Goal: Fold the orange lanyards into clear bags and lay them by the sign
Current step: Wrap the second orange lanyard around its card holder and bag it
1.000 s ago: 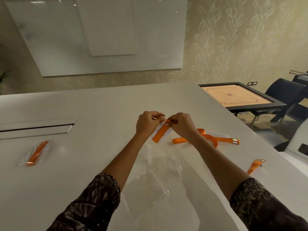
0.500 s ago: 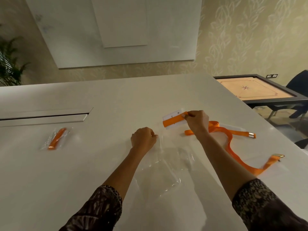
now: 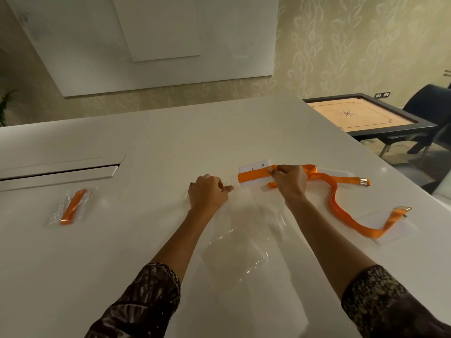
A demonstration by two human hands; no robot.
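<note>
My right hand (image 3: pixel 289 180) pinches a folded orange lanyard (image 3: pixel 253 176) over a small white card (image 3: pixel 253 167) at mid table. My left hand (image 3: pixel 207 193) lies curled on the top edge of a pile of clear bags (image 3: pixel 244 240), thumb and forefinger pinching the plastic. A loose orange lanyard (image 3: pixel 336 203) with metal clips trails across the table to the right of my right hand. Far left lies a folded lanyard inside a clear bag (image 3: pixel 72 207).
The white table (image 3: pixel 170 142) has a long cable slot (image 3: pixel 58 172) at the left. Its right edge runs diagonally near the loose lanyard. Beyond it stand a carrom board table (image 3: pixel 366 115) and dark chairs (image 3: pixel 432 106).
My left hand let go of the folded lanyard and dropped to the clear bags. My right hand keeps the folded lanyard. The view shifted, showing more of the loose lanyard.
</note>
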